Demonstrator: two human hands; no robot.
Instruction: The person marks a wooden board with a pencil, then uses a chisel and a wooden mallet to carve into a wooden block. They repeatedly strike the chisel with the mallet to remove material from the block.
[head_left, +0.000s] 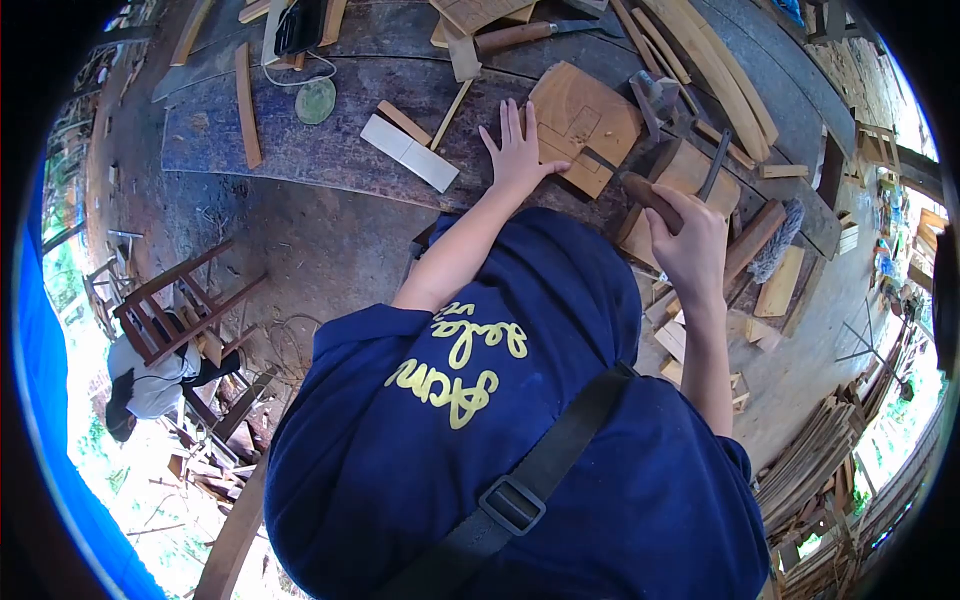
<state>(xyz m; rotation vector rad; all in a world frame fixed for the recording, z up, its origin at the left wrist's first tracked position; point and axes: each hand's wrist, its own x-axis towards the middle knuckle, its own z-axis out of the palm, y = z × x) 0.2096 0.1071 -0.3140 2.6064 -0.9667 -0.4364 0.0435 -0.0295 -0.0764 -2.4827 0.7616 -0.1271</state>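
Observation:
A square wooden block [575,95] with pencil-like lines and a few small chips on its face lies on the workbench. My left hand [516,160] is spread beside its left edge, thumb resting on the block's near corner. My right hand [692,235] is closed round the wooden handle of a chisel [648,197]. Its dark flat blade lies over the near right part of the block. A pale rectangular strip [410,152] and a thin wooden stick [451,115] lie left of my left hand.
The workbench [340,90] carries a wooden-handled tool [515,38], long curved wood pieces [715,70], a grey brush [777,242] and a green round object [315,101]. Wood blocks [690,170] crowd my right hand. Another person [155,380] is at the left near a wooden chair frame [180,310].

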